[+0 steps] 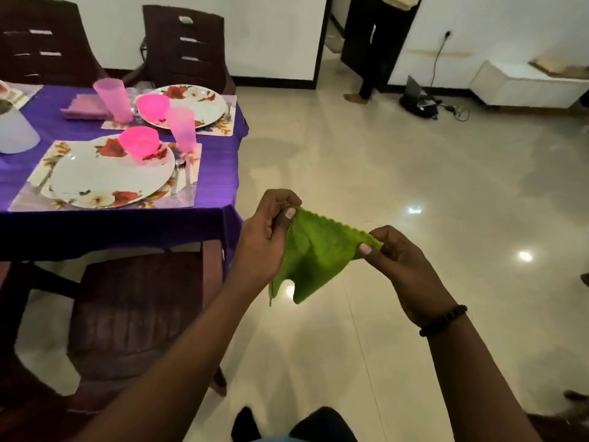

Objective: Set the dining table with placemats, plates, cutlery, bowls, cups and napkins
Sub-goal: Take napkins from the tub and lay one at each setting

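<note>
You hold a green napkin (314, 250) in the air between both hands: your left hand (267, 231) pinches one upper corner between thumb and curled fingers, your right hand (400, 266) pinches the other, and the scalloped top edge runs taut between the two grips while the rest hangs down in loose folds. A dark bead bracelet (443, 320) sits on your right wrist. No writing or label can be read anywhere. Below the napkin is a glossy pale tiled floor (414, 186) with lamp reflections. Left of your left grip stands a dark chair (137, 314), pushed up to a table (127, 224) under a purple cloth. On it, further left and beyond, a flowered plate (108, 177) lies on a placemat (28, 193) with a pink bowl (139, 143) on its rim and a pink cup (182, 129) beside it. Behind that is a second plate (197, 103), more pink pieces and a folded pink napkin (84, 106). Far beyond your right grip a person's legs (373, 59) stand by a white wall, near a laptop (417, 94) on the floor.
</note>
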Demonstrator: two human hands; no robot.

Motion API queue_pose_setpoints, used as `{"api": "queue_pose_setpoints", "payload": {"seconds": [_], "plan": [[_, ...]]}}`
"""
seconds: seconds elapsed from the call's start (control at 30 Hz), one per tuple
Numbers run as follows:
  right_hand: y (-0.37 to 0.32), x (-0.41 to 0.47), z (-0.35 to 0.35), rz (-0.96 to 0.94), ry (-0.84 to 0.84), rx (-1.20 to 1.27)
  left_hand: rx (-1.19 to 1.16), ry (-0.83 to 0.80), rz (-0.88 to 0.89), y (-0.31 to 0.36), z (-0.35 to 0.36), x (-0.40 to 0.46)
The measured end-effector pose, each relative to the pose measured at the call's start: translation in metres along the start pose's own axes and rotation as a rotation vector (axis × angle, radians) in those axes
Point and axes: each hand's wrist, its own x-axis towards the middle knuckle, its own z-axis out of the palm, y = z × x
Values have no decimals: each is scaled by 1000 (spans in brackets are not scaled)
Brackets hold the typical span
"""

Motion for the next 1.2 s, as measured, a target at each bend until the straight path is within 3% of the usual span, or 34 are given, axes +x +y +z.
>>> {"api": "queue_pose_setpoints", "payload": {"seconds": [0.13,0.3,0.43,0.6,0.77,0.83,0.93,1.07,1.13,1.2], "plan": [[-3,58,-1,-90,-109,369,-65,133,41,-3,3,45],[5,130,3,-65,-178,151,58,201,63,-19,8,109],[-12,195,-16,-179,-258,38,152,300,18,-31,4,150],[-32,261,-23,-256,-391,125,213,404,62,-25,9,188],[-40,304,-12,-282,-484,416,30,532,52,-7,10,227],[-35,321,-2,-212,-579,375,-14,554,37,-6,3,250],[-13,346,22,-12,-673,182,-167,542,-165,-39,-13,283],[9,379,53,206,-598,324,-661,268,-841,-125,-23,258],[19,401,64,302,-581,301,-722,110,-968,-165,-18,240],[28,419,69,331,-582,210,-687,142,-954,-190,-11,239]]}}
